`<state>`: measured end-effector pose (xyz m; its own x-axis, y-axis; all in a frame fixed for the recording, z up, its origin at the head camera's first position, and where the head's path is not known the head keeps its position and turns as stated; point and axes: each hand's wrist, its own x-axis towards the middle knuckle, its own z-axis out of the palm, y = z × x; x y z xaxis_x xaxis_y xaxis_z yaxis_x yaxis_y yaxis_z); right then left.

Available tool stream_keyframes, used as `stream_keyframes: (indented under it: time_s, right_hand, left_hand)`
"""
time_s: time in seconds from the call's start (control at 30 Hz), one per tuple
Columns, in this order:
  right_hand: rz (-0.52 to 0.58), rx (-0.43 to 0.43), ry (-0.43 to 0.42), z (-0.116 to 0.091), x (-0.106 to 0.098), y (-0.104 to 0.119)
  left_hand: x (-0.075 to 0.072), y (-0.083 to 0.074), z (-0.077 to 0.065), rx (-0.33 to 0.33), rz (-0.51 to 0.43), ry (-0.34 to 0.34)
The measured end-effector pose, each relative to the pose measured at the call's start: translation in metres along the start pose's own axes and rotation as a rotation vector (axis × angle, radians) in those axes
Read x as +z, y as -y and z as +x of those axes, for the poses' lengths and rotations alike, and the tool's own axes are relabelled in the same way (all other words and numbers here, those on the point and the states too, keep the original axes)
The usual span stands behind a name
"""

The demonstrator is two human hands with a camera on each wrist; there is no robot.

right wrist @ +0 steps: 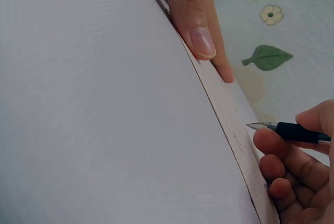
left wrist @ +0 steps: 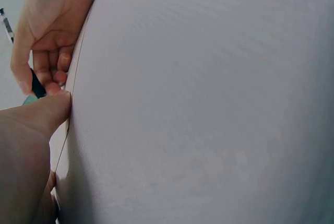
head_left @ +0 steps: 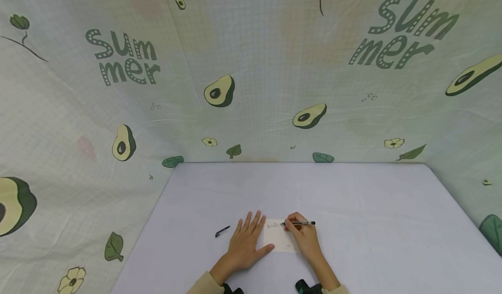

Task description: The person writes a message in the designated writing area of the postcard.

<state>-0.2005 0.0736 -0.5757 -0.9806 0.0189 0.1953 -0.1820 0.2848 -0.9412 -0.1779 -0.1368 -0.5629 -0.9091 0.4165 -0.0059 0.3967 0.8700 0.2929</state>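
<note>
A small cream sheet of paper (head_left: 277, 241) lies on the white table, with a line of handwriting along its top and a small reddish mark low on its right. My left hand (head_left: 245, 244) rests flat at the paper's left side, fingers straight and spread, thumb on the sheet. Between thumb and fingers, my right hand (head_left: 305, 237) pinches a black pen (head_left: 307, 223), its tip at the end of the written line. The right wrist view shows the pen (right wrist: 297, 131) with its metal tip close to the paper (right wrist: 222, 114); whether it touches cannot be told there.
A black pen cap (head_left: 222, 231) lies on the table (head_left: 353, 198) to the left of my left hand. Behind and beside the table hangs a cloth (head_left: 259, 67) printed with avocados, leaves and lettering. Dark wrist devices (head_left: 307, 287) show at the bottom edge.
</note>
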Motion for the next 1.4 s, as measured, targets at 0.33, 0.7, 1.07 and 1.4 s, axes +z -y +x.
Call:
stream_keyframes:
  time_s: [0.33, 0.7, 1.07, 1.4]
  right_hand:
    - [-0.008, 0.003, 0.006, -0.0009, 0.0006, -0.0024]
    - [-0.016, -0.016, 0.017, -0.0008, 0.001, -0.001]
    - [-0.002, 0.011, 0.016, -0.0009, 0.001, -0.0017]
    - [0.001, -0.01, 0.006, -0.0002, 0.0003, -0.0016]
  left_hand:
    - [0.0011, -0.0001, -0.0017, 0.016, -0.005, -0.025]
    - [0.001, -0.0006, -0.0014, 0.011, -0.005, -0.032]
    - [-0.0005, -0.0006, -0.0008, 0.0, 0.001, -0.004]
    - [-0.0022, -0.0018, -0.0007, 0.002, -0.009, -0.001]
